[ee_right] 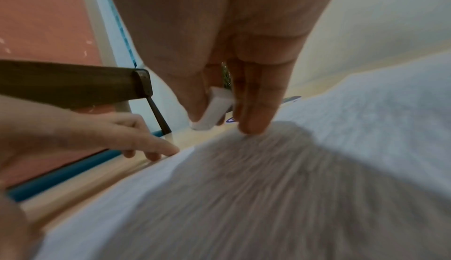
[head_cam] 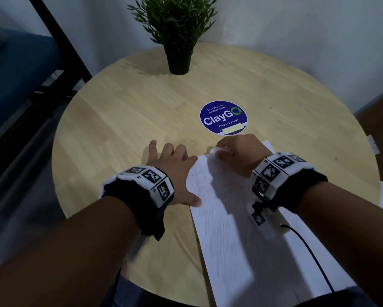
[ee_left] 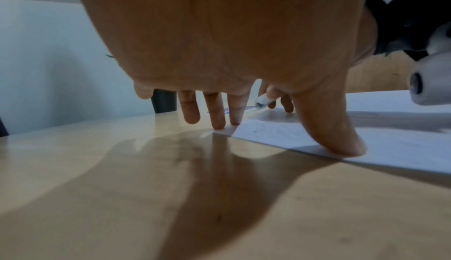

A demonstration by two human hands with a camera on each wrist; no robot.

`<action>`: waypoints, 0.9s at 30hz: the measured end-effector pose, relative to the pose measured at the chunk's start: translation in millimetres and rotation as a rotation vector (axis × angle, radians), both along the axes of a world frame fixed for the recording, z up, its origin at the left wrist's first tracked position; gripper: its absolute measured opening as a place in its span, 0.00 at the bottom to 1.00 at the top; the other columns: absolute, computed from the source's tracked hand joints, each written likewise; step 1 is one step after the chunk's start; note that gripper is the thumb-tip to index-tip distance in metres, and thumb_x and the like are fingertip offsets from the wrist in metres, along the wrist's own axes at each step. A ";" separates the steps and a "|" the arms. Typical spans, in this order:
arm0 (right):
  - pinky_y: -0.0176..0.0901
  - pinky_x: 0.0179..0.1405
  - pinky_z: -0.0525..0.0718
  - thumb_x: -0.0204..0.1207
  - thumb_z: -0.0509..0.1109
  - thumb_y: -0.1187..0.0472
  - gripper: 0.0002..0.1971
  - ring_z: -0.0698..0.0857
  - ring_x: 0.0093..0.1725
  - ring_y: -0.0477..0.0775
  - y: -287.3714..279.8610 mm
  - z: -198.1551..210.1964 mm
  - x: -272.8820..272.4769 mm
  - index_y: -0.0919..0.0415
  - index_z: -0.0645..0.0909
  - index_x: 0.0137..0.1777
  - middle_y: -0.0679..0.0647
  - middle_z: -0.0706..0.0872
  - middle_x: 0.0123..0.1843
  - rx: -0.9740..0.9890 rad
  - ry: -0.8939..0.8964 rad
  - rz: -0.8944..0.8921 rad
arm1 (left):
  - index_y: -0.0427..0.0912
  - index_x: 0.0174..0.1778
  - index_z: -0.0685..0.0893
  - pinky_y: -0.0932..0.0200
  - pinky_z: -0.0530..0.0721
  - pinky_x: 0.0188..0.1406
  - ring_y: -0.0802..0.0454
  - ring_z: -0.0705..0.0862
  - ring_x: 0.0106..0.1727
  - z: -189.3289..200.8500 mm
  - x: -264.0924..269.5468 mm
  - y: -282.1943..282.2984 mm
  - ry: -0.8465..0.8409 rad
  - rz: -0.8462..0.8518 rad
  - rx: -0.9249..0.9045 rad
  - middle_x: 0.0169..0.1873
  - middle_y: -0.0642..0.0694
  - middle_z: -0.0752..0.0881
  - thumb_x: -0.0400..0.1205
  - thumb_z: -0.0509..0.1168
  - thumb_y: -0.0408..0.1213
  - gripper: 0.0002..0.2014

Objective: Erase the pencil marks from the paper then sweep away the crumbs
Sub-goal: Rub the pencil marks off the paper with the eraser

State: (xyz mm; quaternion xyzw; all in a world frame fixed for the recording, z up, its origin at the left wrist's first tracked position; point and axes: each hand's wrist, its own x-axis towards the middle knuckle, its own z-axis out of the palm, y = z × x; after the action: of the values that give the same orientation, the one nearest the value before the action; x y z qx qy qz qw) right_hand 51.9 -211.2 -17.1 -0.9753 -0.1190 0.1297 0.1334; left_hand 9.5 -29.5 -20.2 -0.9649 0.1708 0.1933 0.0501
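A white sheet of paper (head_cam: 234, 218) lies on the round wooden table (head_cam: 124, 111), faint pencil strokes across it. My left hand (head_cam: 175, 165) is spread flat at the sheet's left edge, its thumb (ee_left: 341, 144) and fingertips (ee_left: 219, 123) pressing the paper (ee_left: 390, 148) down. My right hand (head_cam: 239, 151) sits at the sheet's far corner and pinches a white eraser (head_cam: 219, 150) between thumb and fingers. In the right wrist view the eraser (ee_right: 214, 110) points down near the paper's (ee_right: 268, 196) far edge, which is motion-blurred there. I cannot make out any crumbs.
A blue round "ClayGo" sticker (head_cam: 223, 118) is stuck to the table just beyond my right hand. A potted plant (head_cam: 178, 34) stands at the far edge. A dark frame and blue seat (head_cam: 20, 69) are off to the left.
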 end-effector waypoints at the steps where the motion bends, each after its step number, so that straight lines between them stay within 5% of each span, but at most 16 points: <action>1: 0.40 0.53 0.71 0.82 0.60 0.51 0.14 0.80 0.58 0.54 -4.4 -1.8 -2.1 0.55 0.86 0.55 0.54 0.84 0.54 0.020 0.014 -0.011 | 0.54 0.81 0.58 0.28 0.39 0.78 0.44 0.61 0.74 1.1 0.0 -0.7 -0.009 -0.008 0.013 0.70 0.51 0.65 0.67 0.63 0.76 0.50; 6: 0.39 0.56 0.71 0.85 0.58 0.57 0.15 0.80 0.62 0.57 -21.2 3.2 -10.2 0.55 0.81 0.65 0.53 0.83 0.56 0.042 0.084 -0.099 | 0.50 0.74 0.66 0.33 0.40 0.79 0.46 0.63 0.74 6.0 -3.9 -6.3 -0.027 -0.014 0.035 0.67 0.51 0.70 0.67 0.62 0.77 0.46; 10: 0.37 0.43 0.75 0.84 0.57 0.59 0.11 0.83 0.43 0.50 -29.0 4.5 -9.0 0.47 0.78 0.60 0.53 0.87 0.49 0.234 0.031 -0.140 | 0.56 0.55 0.74 0.46 0.51 0.77 0.51 0.66 0.68 0.1 -2.4 3.4 -0.015 0.067 -0.179 0.57 0.57 0.74 0.73 0.67 0.66 0.23; 12: 0.31 0.37 0.73 0.85 0.57 0.59 0.10 0.82 0.37 0.41 -30.2 3.1 -9.1 0.44 0.78 0.54 0.51 0.88 0.44 0.264 0.042 -0.154 | 0.61 0.66 0.71 0.49 0.54 0.74 0.51 0.64 0.69 -5.3 -3.5 10.3 -0.003 0.071 -0.230 0.61 0.58 0.69 0.72 0.70 0.64 0.28; 15: 0.36 0.41 0.69 0.84 0.60 0.59 0.11 0.81 0.48 0.50 -28.5 0.4 -11.0 0.49 0.84 0.56 0.51 0.86 0.51 0.162 0.062 -0.111 | 0.73 0.79 0.53 0.46 0.50 0.76 0.50 0.54 0.76 -9.3 -2.2 14.0 0.028 0.033 -0.172 0.75 0.55 0.56 0.72 0.69 0.65 0.42; 19: 0.41 0.53 0.72 0.84 0.62 0.58 0.13 0.79 0.59 0.55 -29.0 0.5 -11.9 0.56 0.87 0.58 0.55 0.83 0.57 0.059 0.049 -0.067 | 0.76 0.79 0.51 0.35 0.40 0.79 0.48 0.41 0.82 -10.6 1.3 16.4 0.074 -0.047 -0.107 0.82 0.54 0.43 0.75 0.64 0.67 0.39; 23: 0.38 0.42 0.70 0.79 0.67 0.57 0.09 0.78 0.48 0.53 -28.7 2.8 -17.5 0.58 0.88 0.45 0.49 0.79 0.39 0.048 0.083 0.035 | 0.75 0.79 0.51 0.33 0.43 0.79 0.48 0.38 0.83 -10.9 1.9 16.2 0.048 -0.110 -0.122 0.82 0.54 0.38 0.76 0.65 0.65 0.39; 25: 0.41 0.45 0.72 0.79 0.65 0.58 0.10 0.80 0.49 0.56 -26.8 3.7 -20.2 0.59 0.87 0.48 0.53 0.81 0.42 -0.013 0.036 0.073 | 0.77 0.78 0.51 0.31 0.44 0.79 0.49 0.36 0.83 -13.2 2.9 16.0 0.077 -0.105 -0.131 0.82 0.56 0.36 0.76 0.65 0.64 0.38; 27: 0.40 0.48 0.73 0.80 0.63 0.56 0.10 0.80 0.46 0.51 -20.5 5.1 -26.3 0.55 0.86 0.52 0.47 0.81 0.39 -0.073 0.021 0.157 | 0.80 0.77 0.53 0.29 0.41 0.78 0.49 0.33 0.83 -16.1 3.9 16.9 0.121 -0.052 -0.157 0.83 0.58 0.35 0.74 0.66 0.65 0.38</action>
State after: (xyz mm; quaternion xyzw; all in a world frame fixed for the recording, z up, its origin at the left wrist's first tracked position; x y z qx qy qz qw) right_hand 25.5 -231.7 -12.1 -0.9658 -0.1889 0.1543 0.0884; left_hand 13.4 -12.6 -36.3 -0.9477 0.2132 0.2356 -0.0311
